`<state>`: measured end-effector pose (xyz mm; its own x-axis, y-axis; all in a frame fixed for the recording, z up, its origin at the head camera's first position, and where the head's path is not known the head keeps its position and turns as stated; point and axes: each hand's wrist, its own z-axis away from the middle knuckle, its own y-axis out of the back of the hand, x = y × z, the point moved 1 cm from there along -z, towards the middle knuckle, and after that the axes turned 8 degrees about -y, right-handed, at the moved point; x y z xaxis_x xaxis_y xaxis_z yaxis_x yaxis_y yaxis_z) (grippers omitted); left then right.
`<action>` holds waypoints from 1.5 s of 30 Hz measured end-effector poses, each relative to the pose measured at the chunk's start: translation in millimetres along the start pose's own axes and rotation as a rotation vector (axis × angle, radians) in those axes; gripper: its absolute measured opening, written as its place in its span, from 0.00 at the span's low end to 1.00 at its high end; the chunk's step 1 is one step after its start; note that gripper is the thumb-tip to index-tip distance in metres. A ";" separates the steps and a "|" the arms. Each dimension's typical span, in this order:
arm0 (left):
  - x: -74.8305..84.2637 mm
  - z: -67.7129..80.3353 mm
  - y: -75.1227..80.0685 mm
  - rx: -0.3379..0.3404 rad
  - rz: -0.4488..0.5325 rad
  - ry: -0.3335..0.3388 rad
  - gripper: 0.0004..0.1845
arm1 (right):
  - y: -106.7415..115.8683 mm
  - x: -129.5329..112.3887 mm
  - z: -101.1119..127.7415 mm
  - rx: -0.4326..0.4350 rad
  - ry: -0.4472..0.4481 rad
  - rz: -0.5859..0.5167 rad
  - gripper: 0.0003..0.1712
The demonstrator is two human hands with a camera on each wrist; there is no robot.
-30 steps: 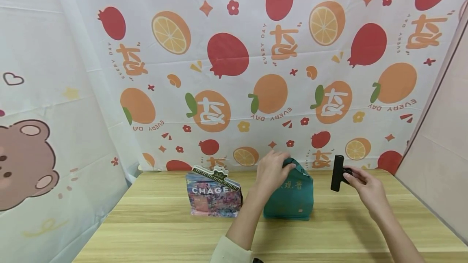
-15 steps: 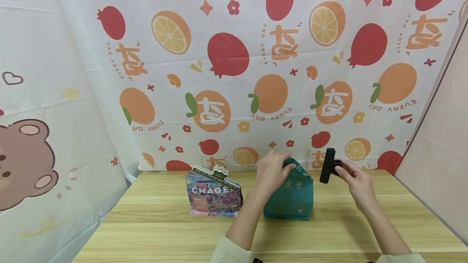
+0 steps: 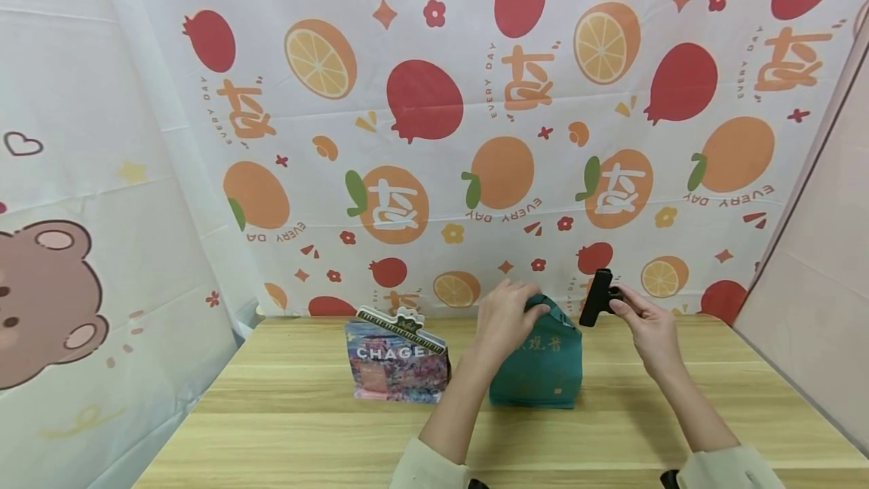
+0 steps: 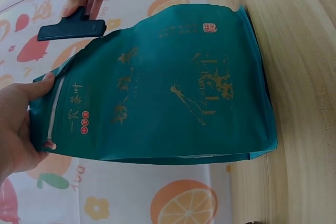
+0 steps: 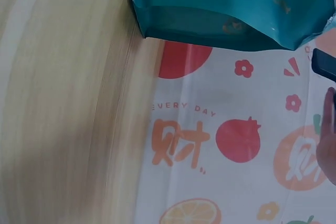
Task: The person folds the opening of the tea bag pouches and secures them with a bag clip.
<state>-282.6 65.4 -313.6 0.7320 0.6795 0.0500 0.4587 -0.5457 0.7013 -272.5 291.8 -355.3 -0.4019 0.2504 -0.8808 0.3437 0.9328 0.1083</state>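
Note:
A teal stand-up pouch (image 3: 539, 368) with gold print stands on the wooden table (image 3: 305, 429); it fills the left wrist view as the teal pouch (image 4: 163, 93). My left hand (image 3: 505, 315) grips its folded top edge, thumb and fingers pinching the left corner (image 4: 42, 114). My right hand (image 3: 645, 323) holds a black bag clip (image 3: 595, 296) by its handles, raised just right of the pouch top. The clip (image 4: 71, 29) hangs a little apart from the pouch. In the right wrist view only the pouch bottom (image 5: 231, 19) and a clip corner (image 5: 325, 65) show.
A colourful "CHAGEE" pouch (image 3: 397, 364) with a decorated clip (image 3: 400, 323) on its top stands left of the teal one. A fruit-print cloth (image 3: 475, 134) hangs behind the table; a bear-print cloth (image 3: 61, 300) is at the left, a pink panel (image 3: 815, 285) at the right.
My right hand has carried the black clip up and leftward, closer to the teal pouch's top. The left hand and both pouches have stayed put.

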 end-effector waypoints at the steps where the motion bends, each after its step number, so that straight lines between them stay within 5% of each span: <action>1: -0.2 0.0 -0.1 0.001 0.001 -0.001 0.09 | -1.5 0.2 -1.4 0.005 0.021 0.016 0.22; 8: -0.8 0.2 0.6 0.002 0.010 -0.012 0.08 | -3.5 4.4 -9.8 -0.030 0.052 0.019 0.22; 26: -2.4 -3.4 0.8 -0.080 0.055 0.004 0.10 | -2.2 7.3 -26.3 -0.343 0.017 0.075 0.21; 40: -2.4 -6.5 -1.1 -0.119 0.045 0.052 0.12 | -10.1 -2.1 -26.0 -0.331 0.136 0.234 0.18; 45: -3.2 -7.4 -1.9 -0.122 0.037 0.049 0.11 | -14.0 -28.6 -14.2 -0.307 0.203 0.307 0.16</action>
<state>-289.5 67.9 -309.8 0.7205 0.6846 0.1101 0.3646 -0.5091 0.7797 -277.9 275.2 -325.1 -0.4888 0.5433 -0.6825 0.2185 0.8337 0.5072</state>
